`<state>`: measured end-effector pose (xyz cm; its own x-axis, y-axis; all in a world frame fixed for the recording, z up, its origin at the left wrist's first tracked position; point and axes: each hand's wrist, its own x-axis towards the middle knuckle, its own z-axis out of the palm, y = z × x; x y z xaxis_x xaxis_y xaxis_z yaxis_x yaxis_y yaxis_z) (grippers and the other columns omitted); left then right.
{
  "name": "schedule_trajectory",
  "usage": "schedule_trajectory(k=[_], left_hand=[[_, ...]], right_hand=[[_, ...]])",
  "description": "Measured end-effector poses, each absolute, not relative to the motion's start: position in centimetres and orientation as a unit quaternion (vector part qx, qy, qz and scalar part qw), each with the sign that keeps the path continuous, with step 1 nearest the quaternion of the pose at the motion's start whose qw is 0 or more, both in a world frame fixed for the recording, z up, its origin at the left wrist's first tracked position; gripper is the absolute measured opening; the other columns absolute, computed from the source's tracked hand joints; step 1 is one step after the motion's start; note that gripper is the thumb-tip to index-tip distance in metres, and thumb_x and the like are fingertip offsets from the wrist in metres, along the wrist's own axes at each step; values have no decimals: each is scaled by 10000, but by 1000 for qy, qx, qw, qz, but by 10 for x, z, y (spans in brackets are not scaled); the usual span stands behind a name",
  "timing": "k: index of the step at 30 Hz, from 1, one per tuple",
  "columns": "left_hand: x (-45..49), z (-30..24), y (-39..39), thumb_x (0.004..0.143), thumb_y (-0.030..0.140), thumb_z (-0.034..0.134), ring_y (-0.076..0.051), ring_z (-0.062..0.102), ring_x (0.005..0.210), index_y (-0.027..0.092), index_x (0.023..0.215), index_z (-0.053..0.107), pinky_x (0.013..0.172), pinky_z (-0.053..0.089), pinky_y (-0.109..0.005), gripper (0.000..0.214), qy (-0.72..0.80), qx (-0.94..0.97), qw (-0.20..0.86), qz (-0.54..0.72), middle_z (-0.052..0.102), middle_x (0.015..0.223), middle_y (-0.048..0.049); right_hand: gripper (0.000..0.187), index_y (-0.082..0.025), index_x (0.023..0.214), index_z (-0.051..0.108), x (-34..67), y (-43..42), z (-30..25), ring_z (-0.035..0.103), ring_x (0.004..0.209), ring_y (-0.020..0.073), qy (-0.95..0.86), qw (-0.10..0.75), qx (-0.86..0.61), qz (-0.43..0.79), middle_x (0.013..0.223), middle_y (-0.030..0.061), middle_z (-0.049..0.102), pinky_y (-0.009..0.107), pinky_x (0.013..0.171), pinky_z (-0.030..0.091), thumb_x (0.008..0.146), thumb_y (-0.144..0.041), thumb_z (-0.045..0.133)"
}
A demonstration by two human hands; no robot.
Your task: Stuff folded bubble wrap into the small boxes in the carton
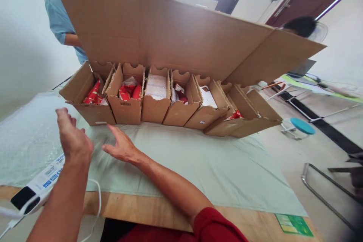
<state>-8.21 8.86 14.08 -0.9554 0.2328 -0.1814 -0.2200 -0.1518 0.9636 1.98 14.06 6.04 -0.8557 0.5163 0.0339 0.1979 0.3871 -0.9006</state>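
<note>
My left hand (72, 136) hovers over the pale green cloth (181, 159), fingers loosely curled, holding nothing. My right hand (121, 145) lies just beside it with fingers stretched out flat, empty. Both are a short way in front of a row of several small open cardboard boxes (126, 106). The boxes hold red packets (93, 93) and white packets (155, 86). A large cardboard sheet (170, 34) leans up behind the row.
A white device with a cable (42, 183) lies at the table's left edge near my left arm. A person in a light blue shirt (59, 19) stands behind the cardboard. A blue stool (302, 125), metal chair frames and a green card (293, 225) are at right.
</note>
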Motion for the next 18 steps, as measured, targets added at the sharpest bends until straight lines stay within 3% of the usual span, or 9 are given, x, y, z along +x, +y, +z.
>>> schedule_trajectory(k=[3, 5, 7, 9, 13, 15, 18], left_hand=[[-23, 128, 60, 856, 496, 624, -262, 335, 1539, 367, 1348, 554, 1279, 176, -579, 514, 645, 88, 77, 755, 457, 1612, 22], [15, 123, 56, 818, 412, 702, -264, 346, 1535, 315, 1369, 562, 1291, 186, -506, 577, 637, 180, 93, 744, 469, 1603, -42], [36, 122, 64, 810, 364, 726, -268, 309, 1551, 290, 1395, 547, 1284, 200, -468, 617, 613, 235, 96, 748, 401, 1645, -61], [38, 124, 79, 830, 357, 688, -254, 409, 1487, 266, 1332, 580, 1250, 264, -437, 521, 579, 178, 109, 788, 520, 1532, -80], [17, 117, 98, 777, 359, 667, -227, 608, 1206, 223, 1109, 650, 1100, 413, -395, 359, 530, 44, 172, 829, 667, 1156, -60], [12, 108, 97, 746, 356, 684, -211, 619, 1115, 219, 1049, 672, 1058, 423, -376, 333, 540, 42, 195, 818, 677, 1092, -43], [11, 97, 87, 732, 372, 681, -219, 618, 1039, 217, 985, 700, 1005, 432, -377, 298, 583, 59, 216, 781, 701, 1048, -40]], right_hand=[[404, -205, 1321, 658, 68, 143, 61, 701, 1163, 230, -815, 92, -213, 531, 1325, 97, 714, 357, 967, 562, 918, -231, 641], [210, -191, 1088, 751, 100, 151, 75, 740, 970, 180, -839, 23, -176, 514, 1053, 40, 792, 277, 858, 562, 940, -173, 605], [165, -191, 913, 767, 125, 166, 102, 724, 793, 140, -878, -42, -125, 461, 844, -1, 782, 213, 733, 532, 906, -103, 627], [182, -184, 850, 759, 137, 187, 143, 688, 681, 117, -902, -46, -124, 410, 740, -7, 758, 186, 655, 496, 874, -52, 635], [239, -137, 947, 734, 102, 226, 233, 669, 844, 144, -925, 97, -200, 307, 916, 71, 756, 238, 754, 464, 968, -117, 497], [225, -165, 946, 750, 55, 236, 263, 674, 916, 156, -950, 147, -179, 210, 956, 33, 754, 257, 820, 457, 982, -184, 528], [205, -148, 812, 746, -29, 238, 274, 671, 1081, 201, -984, 113, -115, 81, 927, 21, 763, 295, 919, 459, 930, -101, 586]])
